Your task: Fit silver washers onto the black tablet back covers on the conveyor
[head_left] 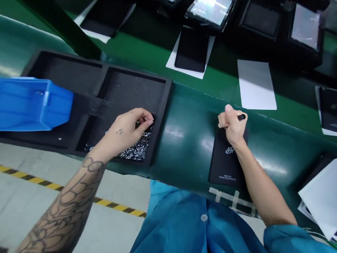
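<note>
My left hand (129, 129) is over the near right compartment of a black divided tray (168, 94). Its thumb and forefinger are pinched together, and what they hold, if anything, is too small to make out. Under and beside it lies a heap of small shiny metal parts (137, 151). My right hand (233, 125) is closed in a fist around a thin black tool (242, 117), of which only one end shows. That fist is above the upper end of a black rectangular panel (221, 165) with a silver logo, lying on the green bench.
A blue plastic bin (26, 105) rests on the tray's left side. White sheets (333, 194) are piled at the right. Across the bench lie a single white sheet (255, 84), black panels on paper (193, 51) and stacked screen devices (211, 8). A dark green post (62, 28) rises behind the tray.
</note>
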`<state>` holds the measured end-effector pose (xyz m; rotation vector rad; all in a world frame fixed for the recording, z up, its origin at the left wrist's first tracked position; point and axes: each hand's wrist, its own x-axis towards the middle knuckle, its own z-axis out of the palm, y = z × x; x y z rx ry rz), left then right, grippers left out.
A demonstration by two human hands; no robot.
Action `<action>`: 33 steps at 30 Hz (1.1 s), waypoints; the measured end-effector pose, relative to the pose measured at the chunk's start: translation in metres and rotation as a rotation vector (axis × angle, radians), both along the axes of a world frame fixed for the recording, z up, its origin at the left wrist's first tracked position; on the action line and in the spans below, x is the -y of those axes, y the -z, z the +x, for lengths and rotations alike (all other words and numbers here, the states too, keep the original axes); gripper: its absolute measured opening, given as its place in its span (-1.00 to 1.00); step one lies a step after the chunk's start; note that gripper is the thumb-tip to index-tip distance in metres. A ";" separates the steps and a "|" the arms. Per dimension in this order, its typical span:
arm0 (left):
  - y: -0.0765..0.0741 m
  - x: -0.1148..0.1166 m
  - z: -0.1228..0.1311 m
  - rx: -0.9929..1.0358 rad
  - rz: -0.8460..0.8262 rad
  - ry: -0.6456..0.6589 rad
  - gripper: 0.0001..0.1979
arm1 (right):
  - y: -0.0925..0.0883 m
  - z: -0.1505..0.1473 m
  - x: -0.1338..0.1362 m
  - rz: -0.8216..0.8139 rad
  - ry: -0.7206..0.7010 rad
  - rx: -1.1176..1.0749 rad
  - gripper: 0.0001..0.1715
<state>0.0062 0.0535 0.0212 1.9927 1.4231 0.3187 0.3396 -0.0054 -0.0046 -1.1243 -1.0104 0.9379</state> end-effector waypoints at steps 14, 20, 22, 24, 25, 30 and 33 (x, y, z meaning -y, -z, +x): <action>0.019 0.180 0.164 0.741 -0.139 -0.001 -0.84 | -0.025 0.072 0.200 -0.723 0.305 -0.079 -0.41; 0.049 0.190 0.187 0.823 -0.375 -0.019 -0.78 | -0.023 0.064 0.221 -0.824 0.192 -0.296 -0.23; 0.050 0.177 0.181 0.878 -0.513 -0.026 -0.73 | -0.016 0.062 0.210 -0.842 0.167 -0.288 -0.17; 0.051 0.163 0.174 0.927 -0.569 -0.026 -0.67 | -0.007 0.058 0.195 -0.848 0.131 -0.245 -0.09; 0.052 0.156 0.169 0.942 -0.559 -0.038 -0.64 | -0.005 0.057 0.185 -0.836 0.109 -0.221 -0.05; 0.057 0.146 0.128 0.891 -0.415 -0.192 -0.61 | -0.037 0.096 0.118 -0.642 0.191 -0.142 -0.15; 0.061 0.156 0.101 0.882 -0.401 -0.221 -0.63 | -0.075 0.158 0.069 -0.501 0.299 -0.098 -0.29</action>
